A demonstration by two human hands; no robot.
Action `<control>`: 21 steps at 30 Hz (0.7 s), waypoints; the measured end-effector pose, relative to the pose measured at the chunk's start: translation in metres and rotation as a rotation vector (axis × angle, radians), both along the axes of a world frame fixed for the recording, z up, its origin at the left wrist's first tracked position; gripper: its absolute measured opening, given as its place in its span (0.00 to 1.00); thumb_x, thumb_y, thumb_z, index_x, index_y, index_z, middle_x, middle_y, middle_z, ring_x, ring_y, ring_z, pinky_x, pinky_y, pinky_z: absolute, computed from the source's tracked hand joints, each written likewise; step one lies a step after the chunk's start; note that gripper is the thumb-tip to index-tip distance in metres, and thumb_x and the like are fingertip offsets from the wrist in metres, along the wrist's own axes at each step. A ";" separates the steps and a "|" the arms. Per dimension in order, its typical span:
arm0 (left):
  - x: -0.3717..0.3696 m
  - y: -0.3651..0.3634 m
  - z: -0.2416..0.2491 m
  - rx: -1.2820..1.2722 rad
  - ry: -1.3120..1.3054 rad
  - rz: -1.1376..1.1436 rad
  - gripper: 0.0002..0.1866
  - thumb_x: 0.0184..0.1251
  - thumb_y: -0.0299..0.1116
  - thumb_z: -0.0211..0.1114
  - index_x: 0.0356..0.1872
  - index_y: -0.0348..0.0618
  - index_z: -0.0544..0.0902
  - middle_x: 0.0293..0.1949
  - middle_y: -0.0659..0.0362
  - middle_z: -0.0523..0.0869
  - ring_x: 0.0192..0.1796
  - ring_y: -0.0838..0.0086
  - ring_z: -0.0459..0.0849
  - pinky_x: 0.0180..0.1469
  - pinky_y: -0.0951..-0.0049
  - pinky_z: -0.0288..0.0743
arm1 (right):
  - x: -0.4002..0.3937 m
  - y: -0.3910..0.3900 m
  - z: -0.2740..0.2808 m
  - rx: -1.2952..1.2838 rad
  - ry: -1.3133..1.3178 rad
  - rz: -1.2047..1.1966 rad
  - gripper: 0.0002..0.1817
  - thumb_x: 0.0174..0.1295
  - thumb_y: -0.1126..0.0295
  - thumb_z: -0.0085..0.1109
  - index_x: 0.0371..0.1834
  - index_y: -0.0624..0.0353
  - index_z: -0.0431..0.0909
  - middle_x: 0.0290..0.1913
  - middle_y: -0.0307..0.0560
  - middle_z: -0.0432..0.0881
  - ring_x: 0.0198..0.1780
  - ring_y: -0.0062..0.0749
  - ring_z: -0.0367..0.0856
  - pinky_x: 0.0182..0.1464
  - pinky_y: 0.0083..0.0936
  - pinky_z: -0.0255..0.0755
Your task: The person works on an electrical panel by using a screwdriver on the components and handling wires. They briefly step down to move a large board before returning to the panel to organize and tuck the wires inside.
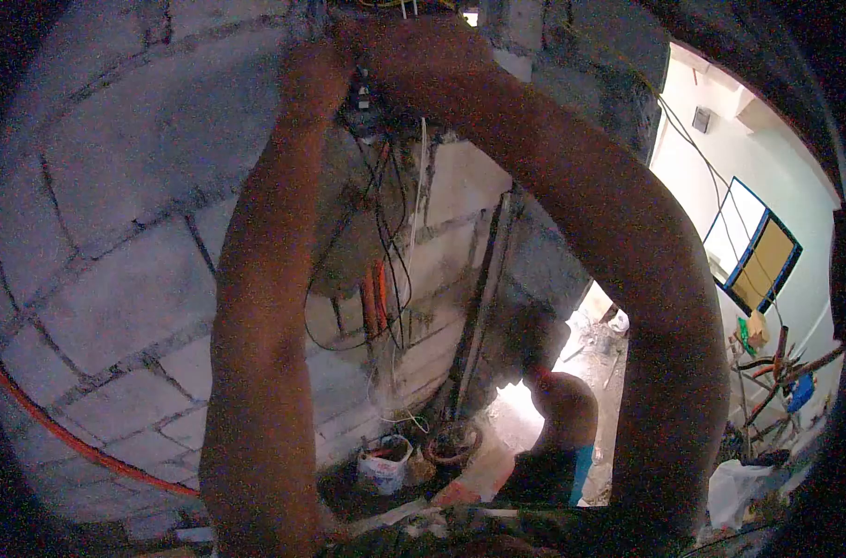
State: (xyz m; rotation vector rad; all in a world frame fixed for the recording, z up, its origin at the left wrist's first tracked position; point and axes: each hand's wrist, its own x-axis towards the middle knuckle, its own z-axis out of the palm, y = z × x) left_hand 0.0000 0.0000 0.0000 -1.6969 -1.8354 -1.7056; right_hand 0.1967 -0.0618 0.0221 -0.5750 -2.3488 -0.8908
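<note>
Both my arms reach up to the top of the head view, where the light is dim. My left hand is raised close beside my right hand; its fingers are too dark to make out. The right hand looks closed, its fingers turned toward the left one, and what it holds is hidden. Thin yellow and white wires show just above the hands. Between my wrists is a small dark thing with a whitish part, too blurred to name. Black cables hang in loops below, along with a white cord.
A block wall stands at left, with an orange conduit along it. Orange tubing hangs beneath the cables. A white bucket sits below. Another person is low down near a bright opening. At right are a window and piled materials.
</note>
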 end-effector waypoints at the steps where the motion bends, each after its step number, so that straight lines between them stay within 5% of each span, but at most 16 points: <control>1: 0.005 -0.002 -0.001 0.048 0.043 0.053 0.32 0.61 0.52 0.67 0.62 0.49 0.72 0.55 0.51 0.77 0.56 0.55 0.75 0.58 0.52 0.70 | 0.001 0.001 0.002 0.113 -0.046 0.015 0.19 0.62 0.73 0.56 0.58 0.58 0.75 0.52 0.58 0.81 0.53 0.41 0.82 0.56 0.39 0.75; 5: 0.014 -0.004 -0.006 0.142 0.169 0.202 0.28 0.65 0.54 0.60 0.58 0.45 0.74 0.53 0.47 0.78 0.55 0.52 0.77 0.56 0.53 0.71 | 0.005 -0.007 -0.002 0.260 -0.110 -0.036 0.16 0.62 0.72 0.57 0.53 0.60 0.78 0.49 0.56 0.82 0.50 0.43 0.83 0.51 0.40 0.77; 11: 0.019 -0.012 -0.002 0.165 0.253 0.274 0.28 0.72 0.56 0.49 0.52 0.39 0.78 0.48 0.42 0.81 0.52 0.48 0.78 0.54 0.54 0.72 | 0.015 -0.070 0.025 -0.085 -0.164 -0.367 0.13 0.62 0.69 0.58 0.47 0.62 0.81 0.45 0.54 0.84 0.44 0.46 0.85 0.45 0.41 0.79; 14: 0.022 -0.016 0.000 0.245 0.308 0.309 0.31 0.75 0.57 0.43 0.48 0.36 0.80 0.46 0.39 0.82 0.51 0.46 0.79 0.52 0.54 0.72 | 0.003 -0.039 0.027 -0.221 -0.042 -0.413 0.14 0.62 0.69 0.58 0.48 0.64 0.80 0.46 0.55 0.84 0.44 0.46 0.84 0.43 0.41 0.80; 17: 0.026 -0.033 0.007 -0.029 0.181 0.198 0.36 0.75 0.61 0.37 0.48 0.36 0.81 0.44 0.37 0.82 0.50 0.43 0.80 0.52 0.52 0.71 | 0.005 -0.020 0.016 -0.011 -0.028 -0.371 0.14 0.63 0.69 0.57 0.49 0.64 0.80 0.46 0.56 0.84 0.45 0.46 0.84 0.43 0.41 0.80; 21: 0.010 0.000 -0.003 0.085 0.313 0.267 0.34 0.74 0.60 0.41 0.45 0.35 0.82 0.37 0.39 0.84 0.46 0.45 0.82 0.48 0.51 0.73 | 0.006 -0.009 0.006 0.285 -0.017 -0.295 0.14 0.65 0.69 0.55 0.50 0.64 0.79 0.46 0.58 0.83 0.46 0.47 0.84 0.43 0.42 0.80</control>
